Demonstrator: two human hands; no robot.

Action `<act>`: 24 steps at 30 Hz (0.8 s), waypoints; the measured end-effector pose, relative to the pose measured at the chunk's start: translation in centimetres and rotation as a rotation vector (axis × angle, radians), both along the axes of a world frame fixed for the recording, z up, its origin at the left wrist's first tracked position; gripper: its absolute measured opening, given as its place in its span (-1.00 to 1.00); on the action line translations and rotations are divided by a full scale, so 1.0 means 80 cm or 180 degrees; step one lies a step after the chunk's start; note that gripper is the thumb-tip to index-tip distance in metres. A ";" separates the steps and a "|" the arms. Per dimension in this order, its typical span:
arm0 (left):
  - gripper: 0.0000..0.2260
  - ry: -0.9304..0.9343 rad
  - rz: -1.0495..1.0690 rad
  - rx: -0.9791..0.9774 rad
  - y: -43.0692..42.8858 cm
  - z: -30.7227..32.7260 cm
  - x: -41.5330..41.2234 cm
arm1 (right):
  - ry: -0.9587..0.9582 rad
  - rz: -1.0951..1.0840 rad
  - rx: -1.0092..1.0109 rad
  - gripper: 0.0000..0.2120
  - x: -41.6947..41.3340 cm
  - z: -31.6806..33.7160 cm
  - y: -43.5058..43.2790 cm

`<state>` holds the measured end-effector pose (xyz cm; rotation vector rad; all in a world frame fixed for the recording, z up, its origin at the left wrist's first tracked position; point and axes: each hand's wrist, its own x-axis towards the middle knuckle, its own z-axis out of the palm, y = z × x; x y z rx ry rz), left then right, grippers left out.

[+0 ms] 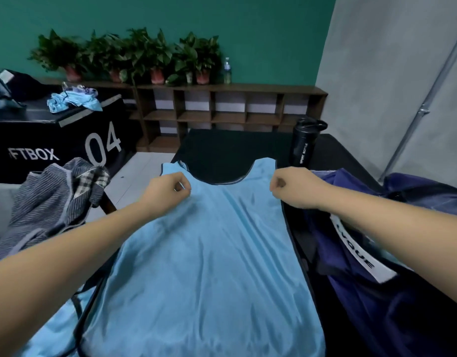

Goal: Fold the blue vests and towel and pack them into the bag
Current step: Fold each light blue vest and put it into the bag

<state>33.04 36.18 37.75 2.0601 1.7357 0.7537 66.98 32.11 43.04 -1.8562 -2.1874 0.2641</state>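
Pinching the vest (209, 253) by its far shoulder straps, the left hand (168, 188) and right hand (293, 185) hold it spread on the table (222, 148), left of the bag (376, 292), where uneven pulling would likely skew the slippery fold.

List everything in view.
vest: one, light blue, flat on dark surface
trimmed cloth: one, light blue, under the vest
towel: one, grey striped, left
bag: one, navy, right
sport bottle: one, black, beyond the bag
box: one, black, far left
crumpled cloth: one, light blue, on the box
potted plants: several, green, on shelf
shelf: one, brown, back wall
water bottle: one, clear, on shelf
left hand: one, pinches the vest's left shoulder
right hand: one, pinches its right shoulder
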 end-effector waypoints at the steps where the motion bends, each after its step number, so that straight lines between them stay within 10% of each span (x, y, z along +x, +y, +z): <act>1: -0.92 -0.0005 0.0083 -0.0012 0.020 -0.001 -0.004 | 0.0001 -0.0121 -0.0040 -0.85 0.001 -0.002 0.022; 24: -0.58 0.1207 0.0478 -0.0252 0.262 -0.066 -0.051 | -0.0096 -0.0829 -0.0398 -0.45 0.026 -0.081 0.265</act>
